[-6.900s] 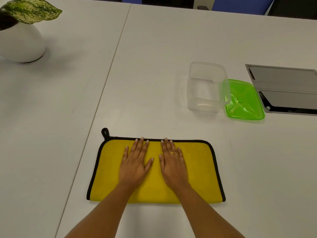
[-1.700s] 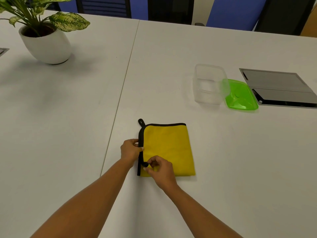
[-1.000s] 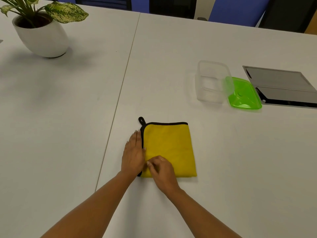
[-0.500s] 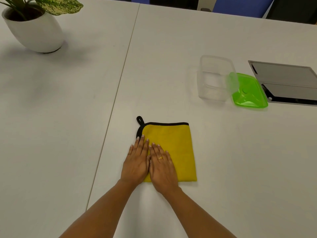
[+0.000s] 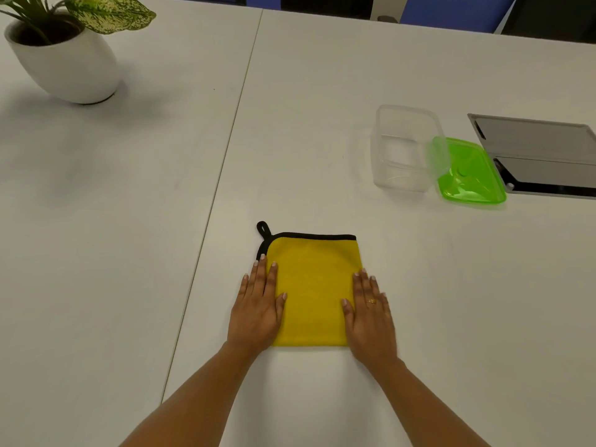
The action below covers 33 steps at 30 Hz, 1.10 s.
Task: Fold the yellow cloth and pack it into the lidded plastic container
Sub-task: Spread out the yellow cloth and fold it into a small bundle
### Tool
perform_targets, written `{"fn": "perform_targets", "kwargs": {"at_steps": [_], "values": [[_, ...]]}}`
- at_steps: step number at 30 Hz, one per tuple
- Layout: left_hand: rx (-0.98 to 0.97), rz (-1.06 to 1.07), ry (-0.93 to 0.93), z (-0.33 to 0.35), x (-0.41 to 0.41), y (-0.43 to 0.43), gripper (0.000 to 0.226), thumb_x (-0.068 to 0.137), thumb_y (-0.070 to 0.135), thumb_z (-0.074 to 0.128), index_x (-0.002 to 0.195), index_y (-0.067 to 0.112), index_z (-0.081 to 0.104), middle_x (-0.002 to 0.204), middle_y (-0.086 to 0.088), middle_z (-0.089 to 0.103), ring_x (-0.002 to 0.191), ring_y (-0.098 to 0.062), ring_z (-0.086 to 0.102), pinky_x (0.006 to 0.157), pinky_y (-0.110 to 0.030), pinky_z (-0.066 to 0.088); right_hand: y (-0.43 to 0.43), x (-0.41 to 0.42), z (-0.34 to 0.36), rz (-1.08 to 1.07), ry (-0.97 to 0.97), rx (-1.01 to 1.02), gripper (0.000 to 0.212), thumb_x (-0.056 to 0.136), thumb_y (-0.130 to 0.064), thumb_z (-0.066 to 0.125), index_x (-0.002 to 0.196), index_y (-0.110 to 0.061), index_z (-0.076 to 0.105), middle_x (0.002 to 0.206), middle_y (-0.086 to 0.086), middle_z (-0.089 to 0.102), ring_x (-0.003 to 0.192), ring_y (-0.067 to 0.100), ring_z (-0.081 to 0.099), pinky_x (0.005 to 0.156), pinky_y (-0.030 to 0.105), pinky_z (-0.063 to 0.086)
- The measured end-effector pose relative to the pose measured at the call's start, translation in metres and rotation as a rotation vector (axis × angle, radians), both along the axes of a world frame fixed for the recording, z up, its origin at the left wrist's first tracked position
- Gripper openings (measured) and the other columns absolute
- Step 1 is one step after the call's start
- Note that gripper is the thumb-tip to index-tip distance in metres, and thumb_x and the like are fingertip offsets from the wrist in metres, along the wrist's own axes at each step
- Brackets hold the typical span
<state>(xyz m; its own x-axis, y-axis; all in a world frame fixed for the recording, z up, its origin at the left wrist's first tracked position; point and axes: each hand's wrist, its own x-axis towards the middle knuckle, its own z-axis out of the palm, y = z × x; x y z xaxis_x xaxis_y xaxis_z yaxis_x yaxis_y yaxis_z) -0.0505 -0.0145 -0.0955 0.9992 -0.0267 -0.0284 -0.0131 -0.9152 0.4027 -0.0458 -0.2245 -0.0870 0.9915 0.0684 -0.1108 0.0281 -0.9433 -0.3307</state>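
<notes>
The yellow cloth (image 5: 312, 291) with black trim lies folded into a near square on the white table, its hanging loop at the far left corner. My left hand (image 5: 258, 308) lies flat over the cloth's left edge, fingers straight. My right hand (image 5: 371, 314) lies flat over the right edge, a ring on one finger. The clear plastic container (image 5: 403, 150) stands open at the far right, nothing inside it. Its green lid (image 5: 471, 175) lies beside it on the right, one edge leaning against the container.
A white pot with a leafy plant (image 5: 64, 59) stands at the far left. A grey cable hatch (image 5: 541, 156) is set into the table right of the lid. A seam (image 5: 232, 130) between two tabletops runs left of the cloth.
The cloth went from a long rectangle to a folded square. In the last half second my right hand slid from beside the left hand across to the cloth's right edge.
</notes>
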Motion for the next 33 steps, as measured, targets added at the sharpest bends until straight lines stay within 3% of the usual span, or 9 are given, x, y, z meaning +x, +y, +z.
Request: {"fn": "perform_targets", "kwargs": {"at_steps": [2,6,10,14,19,24,33], "values": [[-0.005,-0.002,-0.001,-0.001,0.000,-0.001,0.062,0.097,0.040,0.025,0.142,0.019,-0.013,0.156,-0.003,-0.012,0.142,-0.013,-0.013,0.115,-0.028,-0.006,-0.006,-0.001,0.000,-0.024,0.030,-0.041,0.060,0.097,-0.040,0.025,0.145,-0.019,-0.005,0.154,-0.005,-0.007,0.146,0.017,0.002,0.118,0.037,0.002],[-0.001,0.002,0.013,-0.001,0.000,-0.002,0.062,0.097,0.040,0.024,0.142,0.019,-0.013,0.157,-0.003,-0.011,0.145,-0.017,-0.007,0.115,-0.028,-0.007,0.006,0.002,0.008,-0.027,-0.050,-0.136,0.057,0.098,-0.035,0.026,0.144,-0.017,-0.001,0.157,0.003,0.004,0.146,0.020,0.003,0.116,0.043,-0.006],[0.023,0.012,0.020,0.001,0.001,-0.003,0.061,0.097,0.039,0.024,0.145,0.018,-0.007,0.158,-0.005,-0.008,0.146,-0.018,-0.006,0.115,-0.028,-0.006,0.047,0.013,0.018,0.191,-0.091,0.101,0.051,0.099,-0.022,0.031,0.143,-0.020,0.006,0.156,0.002,0.010,0.145,0.018,0.000,0.115,0.034,-0.003],[0.060,0.015,-0.001,0.003,0.001,-0.005,0.058,0.098,0.034,0.024,0.145,0.015,-0.005,0.156,-0.005,-0.009,0.146,-0.018,-0.006,0.116,-0.029,-0.006,0.097,0.034,0.012,0.329,0.010,0.255,0.050,0.099,-0.020,0.026,0.146,-0.018,0.010,0.158,0.000,0.010,0.145,0.011,-0.003,0.116,0.027,-0.002],[0.081,0.011,0.003,0.001,0.001,-0.004,0.058,0.098,0.035,0.021,0.144,0.016,-0.009,0.152,-0.001,-0.017,0.139,-0.013,-0.018,0.115,-0.029,-0.009,0.100,0.053,-0.004,0.413,-0.023,0.079,0.052,0.098,-0.020,0.026,0.147,-0.016,0.009,0.158,0.002,0.012,0.146,0.014,0.004,0.114,0.027,-0.006],[0.088,0.021,0.023,0.000,0.001,-0.003,0.059,0.097,0.039,0.021,0.144,0.019,-0.009,0.156,-0.002,-0.012,0.145,-0.017,-0.008,0.115,-0.029,-0.008,0.089,0.055,-0.006,0.317,-0.094,-0.005,0.051,0.099,-0.032,0.021,0.147,-0.019,0.008,0.158,-0.001,0.011,0.146,0.014,0.006,0.115,0.032,-0.003],[0.064,0.013,0.027,0.002,0.000,-0.001,0.061,0.096,0.042,0.019,0.141,0.021,-0.016,0.158,-0.002,-0.010,0.146,-0.016,-0.007,0.116,-0.030,-0.008,0.037,0.063,-0.001,0.110,-0.069,0.021,0.052,0.099,-0.034,0.025,0.147,-0.020,0.007,0.158,-0.003,0.011,0.146,0.012,0.004,0.119,0.035,0.001]]}}
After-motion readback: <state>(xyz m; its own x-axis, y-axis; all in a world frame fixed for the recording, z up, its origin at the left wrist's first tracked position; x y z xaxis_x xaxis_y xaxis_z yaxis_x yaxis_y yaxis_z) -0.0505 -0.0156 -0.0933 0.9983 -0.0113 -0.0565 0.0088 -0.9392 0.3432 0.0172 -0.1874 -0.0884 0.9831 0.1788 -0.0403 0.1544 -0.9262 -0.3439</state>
